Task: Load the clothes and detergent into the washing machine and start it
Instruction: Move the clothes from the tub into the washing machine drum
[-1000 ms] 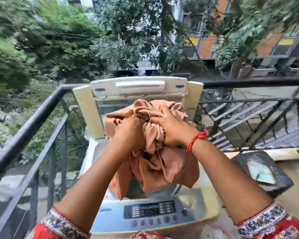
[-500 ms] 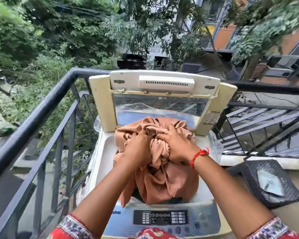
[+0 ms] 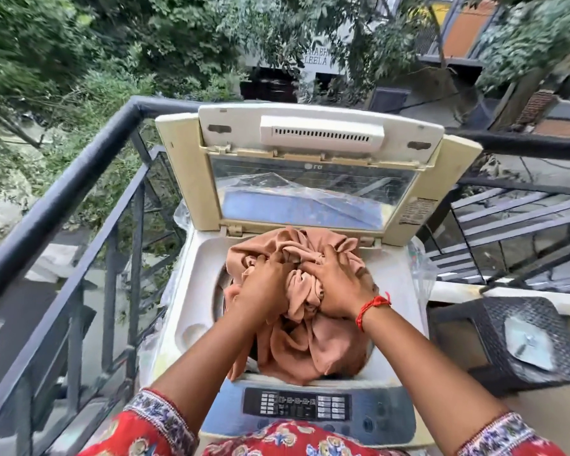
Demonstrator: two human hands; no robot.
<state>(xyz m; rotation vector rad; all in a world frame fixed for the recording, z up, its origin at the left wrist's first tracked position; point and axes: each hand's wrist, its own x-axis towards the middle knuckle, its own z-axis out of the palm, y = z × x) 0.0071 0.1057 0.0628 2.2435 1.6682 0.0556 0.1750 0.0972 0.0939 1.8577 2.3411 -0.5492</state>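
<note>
You stand on an open balcony, hemmed by a black metal railing [image 3: 79, 179] on the far and left sides, with trees and buildings beyond it. One top-loading washing machine [image 3: 191, 291] sits against that railing, directly beneath your arms. Its lid [image 3: 313, 166] is raised and stands upright just beyond your hands, clear window facing you. Clear plastic sheeting shows at both sides of the machine body. The control panel [image 3: 297, 408] lies nearest to you, below your wrists.

Count: one machine, one lid, one control panel, one bundle of clothes, two hands, one dark woven stool [image 3: 533, 343] well to the right of your right hand, carrying one pale flat item on its top; what that item is cannot be told from this view.

Your left hand [image 3: 264, 291] has its fingers curled into the terracotta clothes [image 3: 310, 350], gripping the left side of the bundle. Your right hand [image 3: 336, 287], with a red thread band at the wrist, is clenched on the top of the same bundle, fingers dug into the folds. The two hands sit just beside each other, with a twist of fabric between them.

The clothes are bunched directly under both grips, over the drum opening. Fabric rises past your fingertips towards the lid hinge and hangs below your wrists into the tub, its lower edge touching the front rim beside the control panel.
</note>
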